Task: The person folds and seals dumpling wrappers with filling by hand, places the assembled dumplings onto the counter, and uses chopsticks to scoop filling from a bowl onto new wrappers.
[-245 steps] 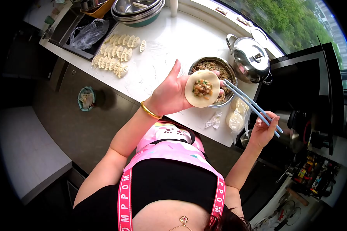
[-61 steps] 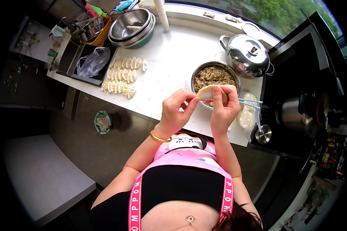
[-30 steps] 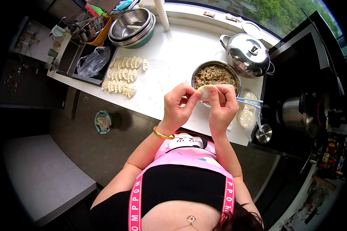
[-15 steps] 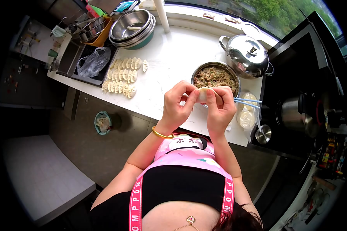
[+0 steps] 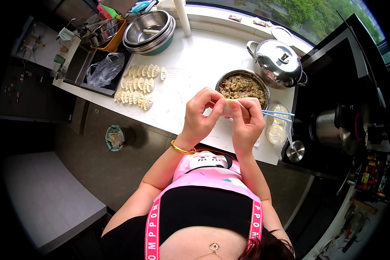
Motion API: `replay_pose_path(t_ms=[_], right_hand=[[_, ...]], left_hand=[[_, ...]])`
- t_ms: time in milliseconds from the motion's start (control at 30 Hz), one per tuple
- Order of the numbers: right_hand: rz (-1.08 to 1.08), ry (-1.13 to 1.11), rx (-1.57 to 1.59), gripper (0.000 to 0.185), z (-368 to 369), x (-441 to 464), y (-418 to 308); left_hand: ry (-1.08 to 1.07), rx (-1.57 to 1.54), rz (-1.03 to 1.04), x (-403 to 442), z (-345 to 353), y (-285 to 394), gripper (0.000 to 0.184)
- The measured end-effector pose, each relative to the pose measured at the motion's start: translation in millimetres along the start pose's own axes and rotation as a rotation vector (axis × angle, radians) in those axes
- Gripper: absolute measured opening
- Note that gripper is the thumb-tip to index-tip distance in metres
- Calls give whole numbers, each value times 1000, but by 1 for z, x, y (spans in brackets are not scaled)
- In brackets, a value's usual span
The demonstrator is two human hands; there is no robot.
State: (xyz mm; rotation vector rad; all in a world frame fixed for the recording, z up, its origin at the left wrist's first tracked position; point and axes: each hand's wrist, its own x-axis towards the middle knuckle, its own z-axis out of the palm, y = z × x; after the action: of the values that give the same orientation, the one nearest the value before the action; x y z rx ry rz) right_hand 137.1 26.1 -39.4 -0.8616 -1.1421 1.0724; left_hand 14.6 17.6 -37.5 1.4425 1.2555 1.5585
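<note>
A folded dumpling (image 5: 228,108) is pinched between my two hands, just in front of a steel bowl of minced filling (image 5: 242,89). My left hand (image 5: 202,116), with a gold bangle at the wrist, grips its left end between thumb and fingers. At the right end my right hand (image 5: 248,122) pinches it, and pale blue chopsticks (image 5: 278,114) stick out to the right from behind that hand. Most of the dumpling is covered by fingers. Several pleated dumplings (image 5: 136,84) lie in rows on the left of the white counter (image 5: 190,65).
A lidded steel pot (image 5: 279,63) stands behind the bowl. Round wrappers in a plastic bag (image 5: 276,130) lie at the counter's right edge, beside the dark stove (image 5: 320,99). Nested basins (image 5: 147,32) and a sink with a clear bag (image 5: 105,71) are at the back left.
Earlier a flat wrapper with filling lay on my open left hand and my right hand held the chopsticks out. Now the wrapper is folded, both hands pinch it, and they have drawn closer together.
</note>
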Motion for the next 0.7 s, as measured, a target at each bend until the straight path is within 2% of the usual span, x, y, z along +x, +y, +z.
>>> replay_pose_path(t_ms=[167, 333, 533, 700], right_hand=[[-18, -10, -26, 8, -2, 0, 3], [26, -19, -25, 8, 0, 0, -1], [-112, -32, -139, 8, -4, 3, 3], [19, -85, -33, 8, -4, 4, -5]], left_hand=[[-51, -137, -52, 3, -1, 3, 3], [-92, -45, 23, 4, -7, 2, 5], [-77, -61, 26, -1, -1, 5, 6], [-1, -81, -18, -2, 4, -1, 7]])
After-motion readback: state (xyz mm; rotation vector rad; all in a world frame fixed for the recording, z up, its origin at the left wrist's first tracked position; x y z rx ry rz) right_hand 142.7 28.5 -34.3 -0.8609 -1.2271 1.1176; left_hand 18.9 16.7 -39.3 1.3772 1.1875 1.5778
